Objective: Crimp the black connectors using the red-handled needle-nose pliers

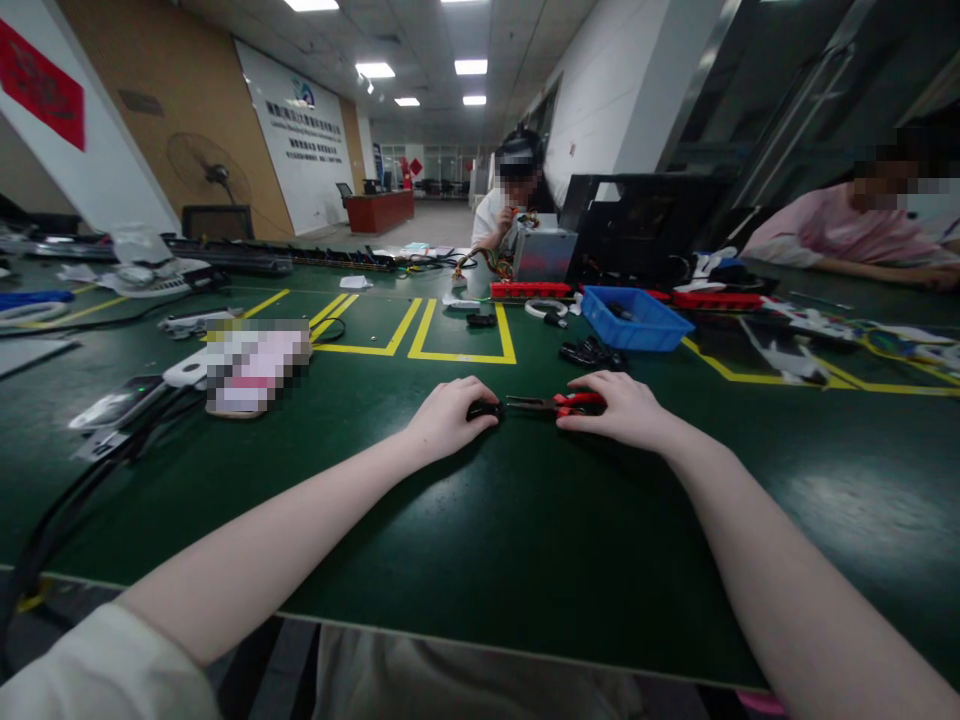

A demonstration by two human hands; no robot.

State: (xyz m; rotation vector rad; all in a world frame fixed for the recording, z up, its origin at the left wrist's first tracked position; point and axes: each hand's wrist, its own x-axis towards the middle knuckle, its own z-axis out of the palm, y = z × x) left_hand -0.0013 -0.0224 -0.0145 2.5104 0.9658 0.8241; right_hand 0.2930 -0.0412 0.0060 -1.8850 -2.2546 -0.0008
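Note:
My left hand (pixel 448 418) is closed around a small black part (pixel 484 409), most of which its fingers cover; I cannot make out its kind. In my right hand (pixel 626 412) are red-handled pliers (pixel 577 403), gripped by the handles. Their thin metal jaws point left and end close to the black part. Whether the jaws touch it cannot be told. Both hands are low over the green table (pixel 525 540), near its middle. Just beyond my right hand lies a bundle of black cable (pixel 590 353).
A blue bin (pixel 636 320) stands behind my right hand. To the left lie a pink phone (pixel 259 370) and black cables (pixel 142 440). A metal power supply box (pixel 545 255) sits across the table by a seated person (pixel 491 215). Another person (pixel 840 225) leans at the right.

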